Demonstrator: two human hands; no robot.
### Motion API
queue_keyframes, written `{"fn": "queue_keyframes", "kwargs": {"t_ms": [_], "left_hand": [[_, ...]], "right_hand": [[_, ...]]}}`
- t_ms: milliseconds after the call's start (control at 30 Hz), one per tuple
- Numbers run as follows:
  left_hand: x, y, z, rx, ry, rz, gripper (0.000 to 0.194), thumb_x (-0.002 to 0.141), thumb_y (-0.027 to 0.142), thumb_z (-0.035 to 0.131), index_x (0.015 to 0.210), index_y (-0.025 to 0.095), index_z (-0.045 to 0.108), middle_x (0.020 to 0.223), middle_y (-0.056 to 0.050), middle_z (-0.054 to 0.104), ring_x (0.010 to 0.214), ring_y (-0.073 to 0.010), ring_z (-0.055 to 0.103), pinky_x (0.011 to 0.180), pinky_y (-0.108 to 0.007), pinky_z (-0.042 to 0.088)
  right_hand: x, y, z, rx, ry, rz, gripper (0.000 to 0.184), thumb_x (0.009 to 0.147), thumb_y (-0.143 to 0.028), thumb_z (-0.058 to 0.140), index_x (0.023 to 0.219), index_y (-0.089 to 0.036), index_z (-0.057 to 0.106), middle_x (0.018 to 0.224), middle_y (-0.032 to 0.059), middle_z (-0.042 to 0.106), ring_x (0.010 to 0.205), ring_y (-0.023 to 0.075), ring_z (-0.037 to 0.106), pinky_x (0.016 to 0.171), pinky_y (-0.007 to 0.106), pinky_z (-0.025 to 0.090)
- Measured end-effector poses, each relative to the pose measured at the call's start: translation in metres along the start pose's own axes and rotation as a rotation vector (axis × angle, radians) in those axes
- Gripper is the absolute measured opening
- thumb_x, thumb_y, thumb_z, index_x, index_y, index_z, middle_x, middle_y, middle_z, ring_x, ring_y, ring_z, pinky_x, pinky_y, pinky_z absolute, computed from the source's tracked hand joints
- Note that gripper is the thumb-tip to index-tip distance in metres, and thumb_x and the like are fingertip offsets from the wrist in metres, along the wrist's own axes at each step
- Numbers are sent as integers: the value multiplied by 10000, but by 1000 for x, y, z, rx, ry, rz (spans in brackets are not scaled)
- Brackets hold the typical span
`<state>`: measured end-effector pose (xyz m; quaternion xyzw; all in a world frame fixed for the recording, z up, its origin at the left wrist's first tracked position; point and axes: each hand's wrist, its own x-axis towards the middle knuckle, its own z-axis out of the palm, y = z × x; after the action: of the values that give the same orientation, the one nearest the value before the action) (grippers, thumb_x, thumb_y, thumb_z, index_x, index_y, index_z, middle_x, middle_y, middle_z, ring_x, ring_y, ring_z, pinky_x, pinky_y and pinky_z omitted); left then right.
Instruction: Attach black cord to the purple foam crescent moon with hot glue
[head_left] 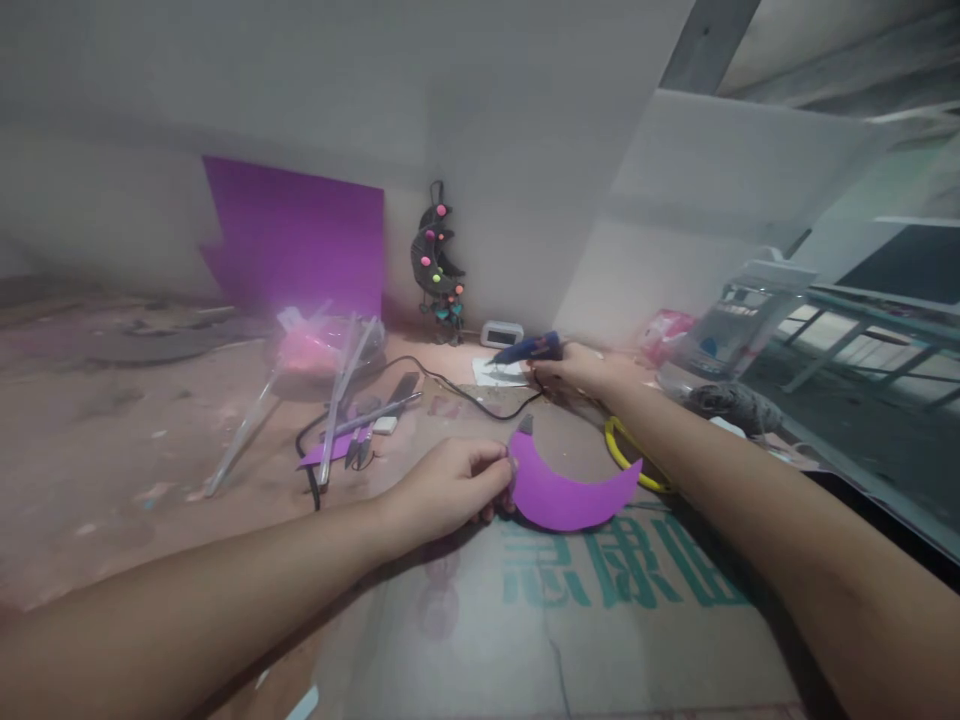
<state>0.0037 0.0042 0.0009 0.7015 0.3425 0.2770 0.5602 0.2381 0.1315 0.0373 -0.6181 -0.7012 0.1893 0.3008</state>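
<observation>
Pinched by its left side, a purple paper crescent moon [566, 497] is in my left hand [457, 485], just above the cardboard. A small dark grey piece [526, 425] shows at the crescent's upper left tip. My right hand [574, 372] is farther back, closed around a blue hot glue gun [529, 349] whose nozzle points left over a small white sheet [499, 373]. A yellow ring-shaped handle [616, 450] lies partly under my right forearm.
Scissors [361, 445], clear glue sticks [341, 400] and a pink-filled plastic bag [311, 345] lie at left. Against the wall stand a purple sheet [300, 240], a decorated dark moon ornament [439, 255] and a small clock [502, 334]. A clear plastic jug [739, 320] and grey yarn [735, 405] are at right.
</observation>
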Motion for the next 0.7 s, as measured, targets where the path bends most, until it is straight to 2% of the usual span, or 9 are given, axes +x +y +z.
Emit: {"fn": "queue_keyframes", "kwargs": {"t_ms": [100,200,333,400,467,533,600,633,700], "left_hand": [[1,-1,0,-21,13,3,225,866,286,467,693,160,536,633,19,569,490,-73,497,460,-172,380],[2,-2,0,-37,64,22,245,875,317,469,698,159,533,630,18,578,489,-76,507,471,-179,389],[2,1,-4,-18,206,38,311,891,369,467,651,172,490,525,34,520,480,-95,500,469,-192,368],[1,4,-6,15,280,57,341,899,384,464,633,173,487,514,33,503,496,-106,489,486,-206,364],[1,7,-8,78,351,106,367,906,380,462,606,170,485,530,31,482,527,-109,466,511,-219,347],[1,8,-10,159,408,167,387,912,358,461,575,169,467,547,32,450,558,-112,438,540,-229,329],[2,8,-11,216,441,211,390,916,341,456,566,169,453,571,30,435,595,-117,432,575,-235,329],[2,7,-11,228,446,219,390,918,342,453,568,170,450,579,30,433,604,-120,430,585,-236,330],[3,6,-11,231,451,208,391,920,357,444,575,174,443,581,30,427,601,-122,424,585,-238,328]], "right_hand": [[-5,1,4,29,-87,-17,210,788,-332,624,820,-128,658,619,44,666,480,125,532,498,255,448],[-5,1,2,37,-68,-23,209,781,-332,648,831,-129,646,659,58,685,507,135,560,518,262,467],[-6,8,-7,23,75,-45,262,801,-295,634,1008,-134,625,919,111,720,759,194,658,700,305,518],[-13,13,-14,7,179,-69,325,835,-283,584,1124,-135,580,1097,143,678,950,213,643,826,336,499],[-25,16,-22,-14,270,-98,350,838,-282,571,1156,-137,556,1184,152,631,1070,222,594,913,360,454],[-40,16,-29,-72,317,-137,289,824,-293,579,1070,-141,587,1102,131,652,1028,227,594,900,364,440],[-56,13,-37,-200,288,-198,189,842,-309,541,931,-157,609,919,83,675,862,211,609,787,335,451],[-66,10,-39,-251,235,-212,193,865,-327,505,835,-165,605,816,59,665,778,198,599,728,317,444],[-86,1,-42,-289,41,-233,339,913,-379,429,685,-177,581,683,31,630,676,177,575,650,291,422]]}}
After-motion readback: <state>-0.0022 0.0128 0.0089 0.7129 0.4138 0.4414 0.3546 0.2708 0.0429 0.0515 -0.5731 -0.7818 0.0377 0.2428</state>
